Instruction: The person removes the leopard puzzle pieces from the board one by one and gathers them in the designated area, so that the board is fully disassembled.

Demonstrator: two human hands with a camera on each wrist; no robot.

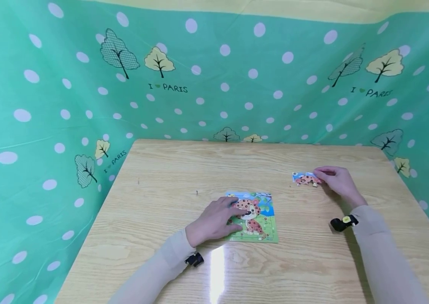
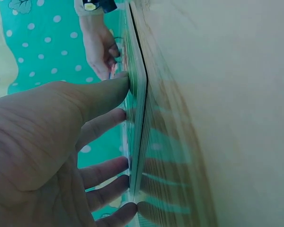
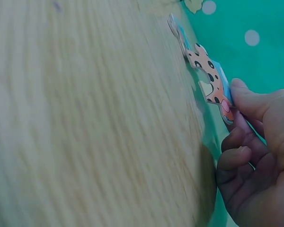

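Observation:
A jigsaw puzzle (image 1: pixel 256 231) with a spotted leopard cub, green grass and blue sky lies flat on the wooden table. My left hand (image 1: pixel 214 220) rests on its left part with fingers spread, covering some of the picture; in the left wrist view the fingertips touch the thin board (image 2: pixel 138 90). Farther back and to the right, my right hand (image 1: pixel 337 182) pinches the right end of a strip of joined puzzle pieces (image 1: pixel 305 179) between thumb and fingers. In the right wrist view this strip (image 3: pixel 210 80) shows orange, black-spotted and blue parts, close over the table.
The wooden table (image 1: pixel 153 190) ends at a green polka-dot cloth (image 1: pixel 222 101) that hangs behind it and at its sides. A small dark mark (image 1: pixel 197 192) shows on the tabletop left of the puzzle. Black straps with small devices (image 1: pixel 344 222) sit on the wrists.

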